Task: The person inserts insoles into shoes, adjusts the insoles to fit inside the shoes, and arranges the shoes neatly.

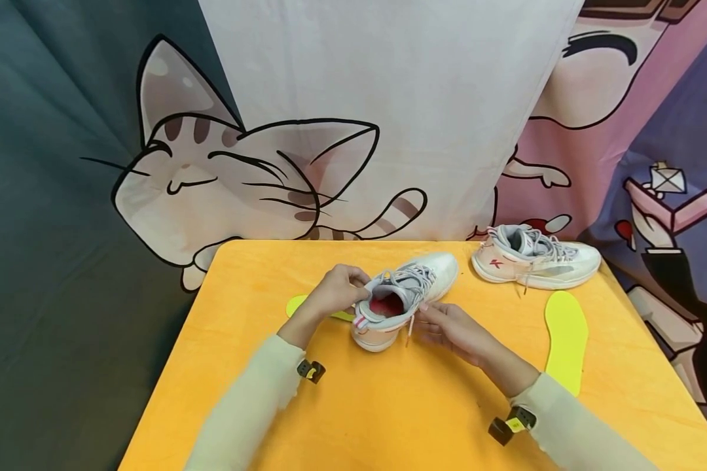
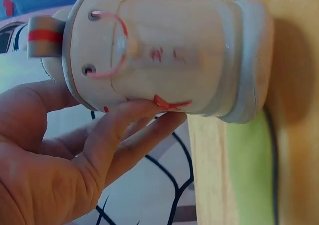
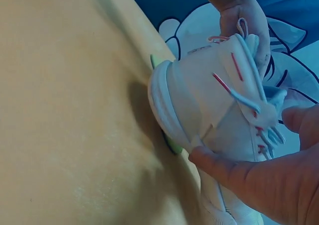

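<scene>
A white and pale pink sneaker is between both hands, its toe pointing away to the right and its red inside showing through the opening. My left hand grips the collar at the heel's left side, with fingers against the outer wall in the left wrist view. On the other side, my right hand holds the sneaker's side below the laces. In the right wrist view, a finger lies along the side wall near the sole. A loose lace end hangs by that hand. Behind my left wrist lies a yellow-green insole, partly hidden.
A second sneaker stands at the back right of the yellow table. In front of it lies another yellow-green insole, beside my right forearm. A cloth backdrop with a cartoon cat hangs behind the table.
</scene>
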`<state>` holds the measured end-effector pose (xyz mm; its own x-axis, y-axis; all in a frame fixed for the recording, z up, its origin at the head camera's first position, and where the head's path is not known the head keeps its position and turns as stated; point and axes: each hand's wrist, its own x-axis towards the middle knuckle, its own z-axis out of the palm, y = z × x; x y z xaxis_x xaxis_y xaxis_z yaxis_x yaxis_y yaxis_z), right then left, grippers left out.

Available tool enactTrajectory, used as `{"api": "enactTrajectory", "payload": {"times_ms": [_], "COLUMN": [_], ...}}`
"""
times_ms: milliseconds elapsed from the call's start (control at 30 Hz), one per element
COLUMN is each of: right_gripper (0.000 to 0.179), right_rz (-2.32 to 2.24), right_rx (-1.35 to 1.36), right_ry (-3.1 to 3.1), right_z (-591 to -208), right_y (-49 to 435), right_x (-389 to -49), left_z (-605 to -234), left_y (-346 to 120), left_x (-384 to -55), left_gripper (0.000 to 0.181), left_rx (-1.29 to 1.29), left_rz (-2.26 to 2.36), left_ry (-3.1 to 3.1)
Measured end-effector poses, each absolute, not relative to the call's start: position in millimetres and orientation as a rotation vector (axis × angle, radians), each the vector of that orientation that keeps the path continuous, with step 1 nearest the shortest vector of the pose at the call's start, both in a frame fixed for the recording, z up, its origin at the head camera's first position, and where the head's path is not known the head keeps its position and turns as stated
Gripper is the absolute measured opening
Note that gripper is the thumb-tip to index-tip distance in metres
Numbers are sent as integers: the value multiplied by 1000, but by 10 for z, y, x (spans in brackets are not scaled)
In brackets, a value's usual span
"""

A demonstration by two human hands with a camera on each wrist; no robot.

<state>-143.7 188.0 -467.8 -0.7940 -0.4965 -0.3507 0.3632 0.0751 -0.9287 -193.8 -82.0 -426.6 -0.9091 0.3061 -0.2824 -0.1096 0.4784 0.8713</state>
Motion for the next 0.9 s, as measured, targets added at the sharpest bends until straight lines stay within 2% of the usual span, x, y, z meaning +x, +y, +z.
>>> {"api": "enactTrajectory", "payload": {"times_ms": [300,600,900], "right_gripper": [63,56,47], "right_rz": [-1797,-1830,-1763], "right_rx": [-75,-99,-184], "right_ry": [1784,1803,1867], "right_z": [-4657,-4673,-4693], "right_y": [1919,2041,2116], "right_x": [-1523,-1610,-1633], "left_z": [-4374,-4423,-4509], "left_y": [-694,-522,-474], "left_x": [-1758,-1598,-1512], "left_gripper": [21,35,38], "left_rx": [121,50,88], "left_rz": [1496,1580,1581], "left_ry": [2329,2234,2262]}}
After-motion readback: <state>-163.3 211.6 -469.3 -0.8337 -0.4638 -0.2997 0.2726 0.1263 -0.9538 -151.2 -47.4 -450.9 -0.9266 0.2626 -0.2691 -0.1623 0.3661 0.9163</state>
